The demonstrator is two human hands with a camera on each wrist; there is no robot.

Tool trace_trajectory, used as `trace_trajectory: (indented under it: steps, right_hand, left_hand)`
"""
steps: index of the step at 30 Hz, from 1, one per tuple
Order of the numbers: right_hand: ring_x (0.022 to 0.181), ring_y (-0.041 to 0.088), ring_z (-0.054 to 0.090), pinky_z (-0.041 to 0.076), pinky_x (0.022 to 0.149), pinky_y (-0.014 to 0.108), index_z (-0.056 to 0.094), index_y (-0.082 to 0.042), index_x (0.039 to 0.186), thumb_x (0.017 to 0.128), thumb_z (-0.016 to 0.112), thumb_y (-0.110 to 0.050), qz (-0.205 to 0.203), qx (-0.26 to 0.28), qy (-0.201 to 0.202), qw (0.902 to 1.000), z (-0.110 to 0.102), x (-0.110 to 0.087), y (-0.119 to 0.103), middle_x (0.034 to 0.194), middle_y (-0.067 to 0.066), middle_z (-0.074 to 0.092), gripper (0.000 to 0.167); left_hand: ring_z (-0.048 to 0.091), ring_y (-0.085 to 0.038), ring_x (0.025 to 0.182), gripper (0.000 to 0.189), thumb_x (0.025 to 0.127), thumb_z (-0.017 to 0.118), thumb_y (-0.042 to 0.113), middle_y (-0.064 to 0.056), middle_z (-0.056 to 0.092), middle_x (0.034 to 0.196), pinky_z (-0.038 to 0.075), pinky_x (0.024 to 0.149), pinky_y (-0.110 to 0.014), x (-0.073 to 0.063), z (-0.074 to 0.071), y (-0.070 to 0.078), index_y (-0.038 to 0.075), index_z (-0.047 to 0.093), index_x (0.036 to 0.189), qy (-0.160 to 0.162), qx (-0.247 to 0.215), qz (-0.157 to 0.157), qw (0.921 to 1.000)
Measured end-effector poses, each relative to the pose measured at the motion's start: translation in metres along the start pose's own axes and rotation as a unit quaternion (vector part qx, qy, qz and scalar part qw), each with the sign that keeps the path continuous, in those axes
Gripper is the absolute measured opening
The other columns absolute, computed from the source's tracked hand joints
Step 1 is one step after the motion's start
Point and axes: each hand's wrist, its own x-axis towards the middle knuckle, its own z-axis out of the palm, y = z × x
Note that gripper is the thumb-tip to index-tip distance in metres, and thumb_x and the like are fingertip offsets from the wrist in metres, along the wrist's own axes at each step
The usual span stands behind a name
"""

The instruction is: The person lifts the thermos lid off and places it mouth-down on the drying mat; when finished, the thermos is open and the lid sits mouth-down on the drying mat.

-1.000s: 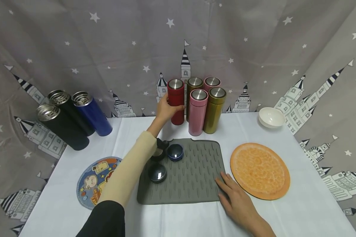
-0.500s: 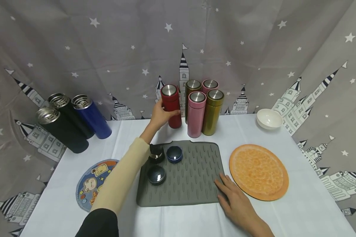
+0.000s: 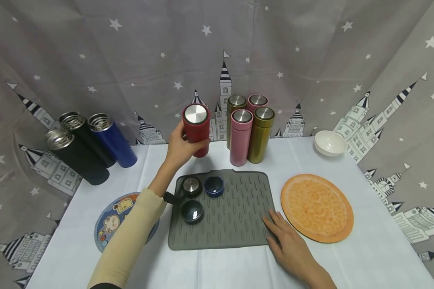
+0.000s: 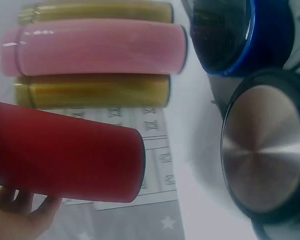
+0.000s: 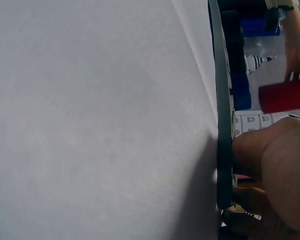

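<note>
My left hand (image 3: 181,149) grips a red thermos flask (image 3: 197,130) with a steel-topped lid, thumb and fingers round its body. In the left wrist view the flask's base (image 4: 141,165) shows, held above the white tabletop. Behind it stand two pink flasks and two gold ones, such as the front pink flask (image 3: 240,140) and the front gold flask (image 3: 261,136). My right hand (image 3: 291,253) lies with relaxed fingers on the right edge of a grey ridged mat (image 3: 238,216). On the mat's left side sit a steel-topped black lid (image 3: 191,187), a blue lid (image 3: 214,186) and another dark lid (image 3: 192,211).
Two lidless black flasks and a lidless blue flask (image 3: 113,140) stand at the back left. A round cartoon mat (image 3: 110,220) lies partly under my left forearm. To the right are an orange round mat (image 3: 317,208) and a white bowl (image 3: 330,143). A grey curtain (image 3: 311,80) hangs behind.
My left hand has drawn the red flask away from the group, to the left, nearer and up. More of the steel-topped black lid is uncovered. My right hand stays in place.
</note>
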Motion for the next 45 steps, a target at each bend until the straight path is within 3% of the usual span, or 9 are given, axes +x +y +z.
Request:
trace_trajectory:
  steps: [4,11,17,23,34,37,39,42,45]
  right_hand:
    - [0.141,0.037,0.037,0.036,0.109,0.053,0.059,-0.003,0.139,0.091,0.071,-0.015,-0.002,-0.004,0.001,1.0,-0.001,-0.001,0.001,0.154,0.016,0.04,0.05]
    - [0.14,0.037,0.038,0.037,0.109,0.053,0.059,-0.003,0.138,0.091,0.071,-0.014,-0.014,-0.003,0.01,0.9998,-0.001,0.001,0.002,0.153,0.017,0.041,0.05]
    - [0.141,0.038,0.037,0.036,0.109,0.053,0.059,-0.003,0.138,0.092,0.071,-0.015,-0.007,-0.006,0.003,0.9999,-0.001,0.001,0.001,0.153,0.018,0.041,0.05]
    - [0.141,0.037,0.037,0.038,0.108,0.053,0.059,-0.002,0.137,0.09,0.073,-0.014,0.004,-0.008,0.002,1.0,-0.002,0.0,-0.001,0.152,0.018,0.042,0.05]
    - [0.134,0.044,0.044,0.041,0.104,0.056,0.064,0.0,0.13,0.087,0.075,-0.017,0.001,0.016,-0.003,0.9999,-0.013,0.007,-0.016,0.145,0.026,0.048,0.047]
    - [0.129,0.038,0.052,0.045,0.1,0.054,0.063,-0.003,0.131,0.087,0.078,-0.021,-0.016,0.048,0.029,0.9983,-0.029,0.01,-0.032,0.141,0.02,0.054,0.05]
    - [0.124,0.028,0.058,0.051,0.094,0.048,0.058,-0.008,0.138,0.087,0.079,-0.025,-0.027,0.1,0.044,0.9936,-0.043,0.013,-0.047,0.14,0.011,0.057,0.057]
    - [0.112,0.016,0.065,0.058,0.08,0.037,0.049,-0.018,0.147,0.087,0.079,-0.028,-0.034,0.207,0.044,0.9767,-0.064,0.021,-0.075,0.137,0.0,0.06,0.068]
    - [0.096,0.011,0.068,0.058,0.065,0.029,0.043,-0.024,0.15,0.087,0.079,-0.028,-0.032,0.283,0.038,0.9577,-0.077,0.03,-0.101,0.13,0.0,0.062,0.072]
  left_hand:
    - [0.061,-0.03,0.111,0.062,0.076,0.084,0.002,-0.016,0.063,0.123,0.05,0.095,-0.048,-0.021,-0.013,0.042,0.002,0.056,0.131,-0.004,-0.005,0.025,0.9997]
    - [0.06,-0.031,0.113,0.071,0.07,0.086,-0.002,-0.019,0.063,0.123,0.049,0.097,-0.05,-0.053,-0.032,0.071,-0.002,0.054,0.134,-0.008,0.022,0.076,0.9968]
    - [0.061,-0.029,0.113,0.078,0.062,0.089,-0.004,-0.013,0.066,0.122,0.047,0.099,-0.046,-0.079,-0.039,0.068,0.002,0.058,0.133,0.005,0.047,0.129,0.9906]
    - [0.056,-0.022,0.12,0.087,0.058,0.096,0.002,-0.004,0.062,0.13,0.051,0.097,-0.038,-0.098,-0.043,0.06,0.012,0.06,0.136,-0.023,0.1,0.19,0.9764]
    - [0.056,-0.025,0.115,0.082,0.062,0.097,0.019,-0.005,0.063,0.122,0.047,0.092,-0.05,-0.128,-0.04,0.071,0.02,0.062,0.137,-0.063,0.205,0.231,0.949]
    - [0.056,-0.024,0.115,0.082,0.064,0.096,0.024,-0.004,0.063,0.124,0.045,0.093,-0.049,-0.136,-0.037,0.072,0.022,0.061,0.138,-0.076,0.235,0.226,0.9423]
    - [0.055,-0.023,0.116,0.082,0.065,0.095,0.025,-0.003,0.063,0.125,0.045,0.094,-0.048,-0.143,-0.035,0.072,0.024,0.06,0.139,-0.082,0.248,0.218,0.9404]
    - [0.056,-0.025,0.116,0.083,0.064,0.095,0.026,-0.003,0.063,0.125,0.046,0.092,-0.049,-0.153,-0.031,0.072,0.024,0.06,0.139,-0.082,0.261,0.212,0.9381]
    - [0.056,-0.026,0.116,0.083,0.063,0.096,0.028,-0.004,0.063,0.124,0.046,0.092,-0.049,-0.161,-0.026,0.072,0.024,0.06,0.138,-0.079,0.277,0.213,0.9335]
